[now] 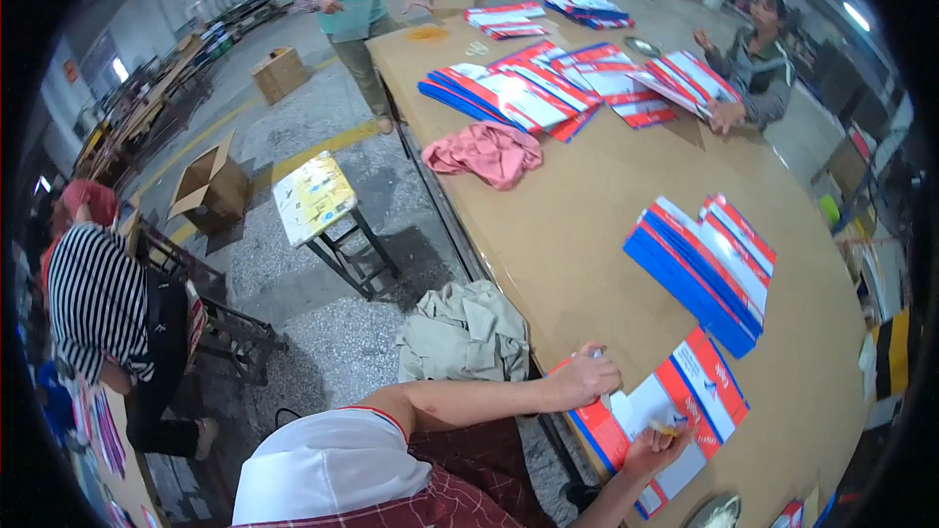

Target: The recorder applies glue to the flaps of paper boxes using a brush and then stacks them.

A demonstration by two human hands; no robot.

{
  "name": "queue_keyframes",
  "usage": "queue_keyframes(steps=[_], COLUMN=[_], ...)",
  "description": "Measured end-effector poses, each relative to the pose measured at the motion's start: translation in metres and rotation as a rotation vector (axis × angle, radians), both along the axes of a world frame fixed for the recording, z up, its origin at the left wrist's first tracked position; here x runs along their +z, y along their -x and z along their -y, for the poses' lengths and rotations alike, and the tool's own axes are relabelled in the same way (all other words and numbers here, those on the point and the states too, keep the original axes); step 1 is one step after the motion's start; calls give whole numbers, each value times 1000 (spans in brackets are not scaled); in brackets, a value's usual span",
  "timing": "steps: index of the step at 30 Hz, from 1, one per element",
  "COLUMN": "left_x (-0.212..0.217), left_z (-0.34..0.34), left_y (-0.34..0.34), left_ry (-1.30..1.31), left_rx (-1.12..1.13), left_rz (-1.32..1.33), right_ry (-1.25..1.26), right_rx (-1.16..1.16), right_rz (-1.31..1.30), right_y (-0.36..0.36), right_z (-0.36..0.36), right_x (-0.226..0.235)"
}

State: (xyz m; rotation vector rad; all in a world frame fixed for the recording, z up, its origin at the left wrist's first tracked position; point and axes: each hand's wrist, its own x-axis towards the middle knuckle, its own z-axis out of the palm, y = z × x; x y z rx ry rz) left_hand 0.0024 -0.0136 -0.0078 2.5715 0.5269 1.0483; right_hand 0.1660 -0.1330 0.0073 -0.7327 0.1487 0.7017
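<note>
A flat printed carton sheet (685, 396), red, blue and white, lies at the near edge of the brown table (587, 225). My left hand (585, 377) rests on the sheet's left end as a closed fist, and a small pale object sticks out of its top. My right hand (653, 448) lies on the sheet's lower part, its fingers pinching a small yellow item (669, 426). What either small thing is cannot be told. A stack of similar flat cartons (702, 269) sits just beyond the sheet.
A pink cloth (486, 152) and fanned carton stacks (528, 93) lie farther up the table. Two people stand at the far end, and a person in a striped shirt (98, 303) bends at the left. A beige cloth bundle (462, 332), a small stool (318, 200) and open boxes are on the floor.
</note>
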Motion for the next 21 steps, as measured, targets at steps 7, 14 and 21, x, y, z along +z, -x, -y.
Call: queue_keyframes(steps=[7, 14, 21], left_x=[13, 10, 9], left_z=[-19, -15, -12], left_y=[11, -4, 4], left_ry=[-57, 54, 22], left_rx=[53, 3, 7], left_rz=[-8, -82, -91], right_ry=[26, 339, 443], right_rx=[336, 297, 385], right_rz=[222, 675, 783], right_y=[18, 28, 28], right_z=[-22, -13, -17], right_x=[-8, 24, 24])
